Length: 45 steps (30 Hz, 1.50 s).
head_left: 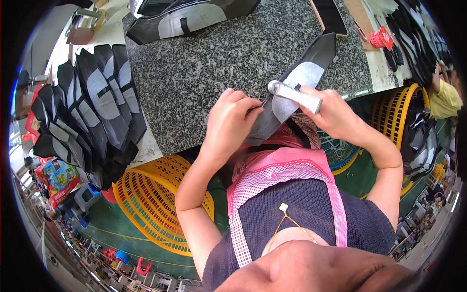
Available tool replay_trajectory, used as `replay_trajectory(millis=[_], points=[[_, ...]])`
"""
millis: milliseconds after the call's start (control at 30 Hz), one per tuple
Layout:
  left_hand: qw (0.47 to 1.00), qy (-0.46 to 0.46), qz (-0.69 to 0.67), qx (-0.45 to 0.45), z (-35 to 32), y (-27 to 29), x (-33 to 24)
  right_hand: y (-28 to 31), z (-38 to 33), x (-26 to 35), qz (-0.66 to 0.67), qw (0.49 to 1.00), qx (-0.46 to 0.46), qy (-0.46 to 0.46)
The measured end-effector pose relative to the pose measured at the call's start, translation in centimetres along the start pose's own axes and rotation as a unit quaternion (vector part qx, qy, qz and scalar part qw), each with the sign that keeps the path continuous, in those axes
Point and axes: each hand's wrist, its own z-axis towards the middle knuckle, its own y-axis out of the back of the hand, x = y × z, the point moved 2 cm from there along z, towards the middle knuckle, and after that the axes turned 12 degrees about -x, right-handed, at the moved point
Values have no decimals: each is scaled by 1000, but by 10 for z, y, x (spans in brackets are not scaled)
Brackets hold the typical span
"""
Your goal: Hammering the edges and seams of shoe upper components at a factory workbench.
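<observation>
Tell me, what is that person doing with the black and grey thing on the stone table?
A person in a pink apron is working at a speckled stone slab. The left hand pins down the near end of a long black and grey shoe piece lying on the slab. The right hand grips a metal hammer and presses its head onto the grey patch. A fanned stack of matching pieces lies to the left, and yellow baskets stand on the floor below.
</observation>
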Motion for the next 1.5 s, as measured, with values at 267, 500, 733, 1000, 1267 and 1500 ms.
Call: replay_trajectory(millis=[267, 500, 733, 1000, 1267, 1500], points=[[980, -173, 92, -17, -12, -1, -8, 16, 8, 18, 81, 994, -65, 28], [965, -222, 136, -33, -21, -4, -3, 12, 11, 22, 74, 997, -18, 18], [999, -42, 24, -13, -21, 11, 13, -7, 11, 11, 38, 998, 43, 22], [977, -171, 110, -70, -33, 11, 14, -14, 7, 27, -14, 995, 87, 57], [982, -106, 96, -120, -48, 9, 7, -7, 12, 37, 100, 991, 54, 66], [982, 32, 43, -181, -60, 8, 12, -17, 15, 35, 62, 992, 103, 25]])
